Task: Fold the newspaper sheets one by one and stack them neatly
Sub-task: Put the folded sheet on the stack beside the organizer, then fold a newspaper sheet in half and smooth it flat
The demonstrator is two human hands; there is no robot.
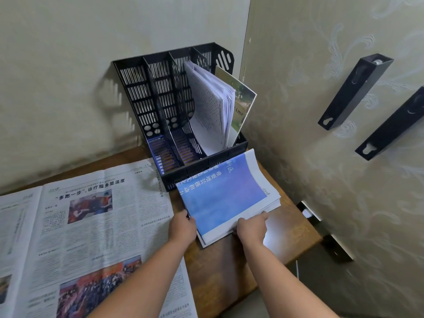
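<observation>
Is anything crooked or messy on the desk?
A little. The folded newspaper stack sits askew, its lower sheets poking out unevenly, while both hands square it. The white papers in the black file rack slump sideways.

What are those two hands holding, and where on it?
Both hold the folded newspaper stack: left hand at its near-left corner, right hand along its near edge.

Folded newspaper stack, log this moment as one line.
folded stack: on table, before file rack | left hand, right hand: gripping near edge | open newspaper: unfolded, left
</observation>
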